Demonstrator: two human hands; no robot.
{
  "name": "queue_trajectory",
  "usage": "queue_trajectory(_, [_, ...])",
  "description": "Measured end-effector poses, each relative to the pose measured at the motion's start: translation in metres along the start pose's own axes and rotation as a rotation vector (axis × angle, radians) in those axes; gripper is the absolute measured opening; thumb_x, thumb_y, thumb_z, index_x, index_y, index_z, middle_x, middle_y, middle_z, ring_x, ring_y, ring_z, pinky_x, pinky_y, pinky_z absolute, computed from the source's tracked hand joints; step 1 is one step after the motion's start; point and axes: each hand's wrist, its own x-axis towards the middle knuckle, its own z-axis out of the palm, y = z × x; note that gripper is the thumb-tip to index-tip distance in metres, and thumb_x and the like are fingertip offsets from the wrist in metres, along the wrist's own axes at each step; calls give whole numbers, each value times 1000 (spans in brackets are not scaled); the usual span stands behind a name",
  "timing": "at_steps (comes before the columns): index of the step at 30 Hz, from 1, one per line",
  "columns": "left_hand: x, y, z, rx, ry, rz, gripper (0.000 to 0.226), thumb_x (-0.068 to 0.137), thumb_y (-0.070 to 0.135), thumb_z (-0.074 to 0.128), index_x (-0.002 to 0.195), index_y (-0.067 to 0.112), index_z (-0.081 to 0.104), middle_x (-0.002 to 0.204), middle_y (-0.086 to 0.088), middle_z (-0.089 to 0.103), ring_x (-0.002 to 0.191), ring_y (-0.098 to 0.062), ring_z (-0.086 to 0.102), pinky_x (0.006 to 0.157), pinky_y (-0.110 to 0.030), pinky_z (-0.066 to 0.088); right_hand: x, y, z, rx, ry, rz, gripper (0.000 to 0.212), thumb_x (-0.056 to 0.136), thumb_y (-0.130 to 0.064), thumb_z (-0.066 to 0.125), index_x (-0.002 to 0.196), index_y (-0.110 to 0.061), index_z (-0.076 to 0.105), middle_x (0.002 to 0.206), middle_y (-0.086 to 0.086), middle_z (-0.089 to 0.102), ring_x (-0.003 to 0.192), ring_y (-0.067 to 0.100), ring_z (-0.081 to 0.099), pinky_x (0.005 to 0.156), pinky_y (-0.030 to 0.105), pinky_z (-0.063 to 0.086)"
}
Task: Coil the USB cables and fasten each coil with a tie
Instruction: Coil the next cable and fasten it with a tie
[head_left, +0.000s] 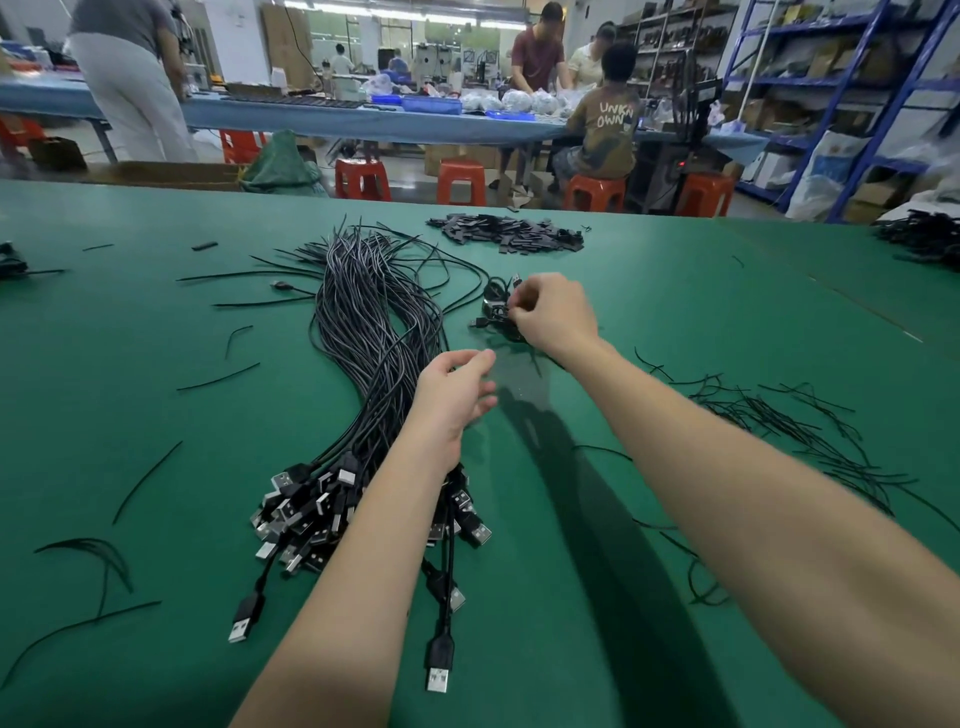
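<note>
Loose black USB cables (374, 332), silver-plugged

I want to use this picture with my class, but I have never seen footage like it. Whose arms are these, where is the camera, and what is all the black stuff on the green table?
There is no machine here. The camera sits on a worker's head, looking forward and down, so the two bare arms are that person's own. On the green table lies a long bundle of USB cables, plugs toward the worker. Loose thin black ties are scattered to the right, and a pile of small black pieces lies farther back. The right hand grips a coiled cable, seemingly a finished coil. The left hand hovers over the bundle, fingers loosely curled, holding nothing visible. Other people work at a table behind.
</note>
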Motion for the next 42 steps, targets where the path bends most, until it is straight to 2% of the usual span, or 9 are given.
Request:
queue_trajectory(3, [0, -1, -1, 16, -12, -7, 18, 97, 23, 65, 110, 13, 61, 111, -7, 65, 90, -17, 65, 68, -23, 55, 23, 3, 7, -325, -52, -26, 22, 94, -16, 58, 110, -22, 71, 111, 5, 71, 111, 29, 62, 86, 34, 46])
queue_trajectory(6, [0, 0, 0, 35, -21, -12, 14, 97, 22, 65, 107, 14, 61, 112, -7, 64, 92, -18, 65, 70, -24, 57, 27, 5, 19, -610, -233, -72, 16, 93, -28, 59, 103, -14, 59, 116, 7, 62, 122, 31, 51, 92, 41, 40])
queue_trajectory(13, [-4, 0, 1, 75, -35, 1, 14, 98, 20, 62, 109, 12, 62, 109, -6, 65, 90, -17, 64, 75, -25, 58, 21, 8, 28, -732, -294, -161, 52, 91, -41, 61, 136, -16, 49, 143, 7, 46, 137, 30, 36, 109, 54, 34])
queue_trajectory(18, [-4, 2, 2, 79, -22, 4, 12, 99, 24, 61, 102, 13, 62, 97, -2, 66, 79, -13, 64, 64, -22, 55, -5, 1, 9, -419, -151, -182, 49, 92, -35, 60, 137, -17, 55, 139, 8, 55, 133, 29, 45, 107, 46, 42])
queue_trajectory(24, [-4, 7, 3, 6, 19, -46, 36, 105, 33, 44, 72, 19, 49, 61, 4, 51, 41, -7, 39, 42, -19, 32, -112, 22, 14, 101, -49, 21, 14, 89, -26, 63, 96, -23, 76, 94, -7, 73, 91, 14, 66, 88, 32, 54])
queue_trajectory(30, [-10, 9, 6, 6, -29, -68, 40, 106, 35, 40, 70, 20, 45, 59, 4, 47, 46, -10, 35, 41, -19, 28, -146, 28, 18, 102, -63, -72, 13, 89, -31, 66, 92, -27, 78, 90, -8, 73, 85, 13, 60, 81, 31, 51])
queue_trajectory(34, [-15, 14, 7, -57, -44, -52, 40, 106, 33, 42, 69, 19, 46, 59, 2, 47, 48, -11, 37, 42, -20, 29, -148, 27, 10, 134, -318, -141, 12, 82, -44, 75, 94, -39, 78, 70, -26, 65, 66, -6, 53, 67, 24, 42])
queue_trajectory(38, [-16, 23, 7, -80, -104, -13, 40, 107, 32, 41, 70, 17, 48, 56, 3, 49, 46, -10, 41, 41, -19, 32, -142, 24, 2, 150, -469, -141, 29, 71, -57, 84, 98, -47, 78, 52, -36, 52, 54, -12, 51, 60, 20, 37])
queue_trajectory(42, [-17, 24, 6, -36, -130, 16, 38, 107, 29, 39, 72, 17, 48, 55, 3, 51, 47, -11, 42, 43, -18, 34, -142, 19, 8, 121, -418, -149, 25, 76, -56, 81, 98, -47, 78, 54, -40, 53, 57, -12, 52, 59, 17, 37])
